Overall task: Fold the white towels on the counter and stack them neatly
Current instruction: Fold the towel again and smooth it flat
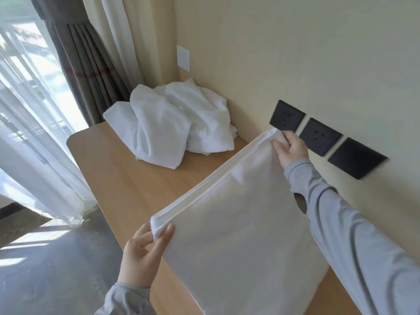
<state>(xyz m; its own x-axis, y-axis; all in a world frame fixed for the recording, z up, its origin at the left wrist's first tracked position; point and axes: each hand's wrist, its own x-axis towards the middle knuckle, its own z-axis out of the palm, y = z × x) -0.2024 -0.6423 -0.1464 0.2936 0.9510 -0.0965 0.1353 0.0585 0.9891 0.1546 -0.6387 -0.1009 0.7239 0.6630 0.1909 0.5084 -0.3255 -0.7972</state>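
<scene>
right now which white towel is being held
The near towel, stretched flat between the left hand and right hand, which pinch its top corners. The others lie crumpled in a pile far down the counter.

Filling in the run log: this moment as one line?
held towel: folded, top edge taut | left hand: pinches near corner | right hand: grips far corner | towel pile: crumpled, far end of counter
</scene>
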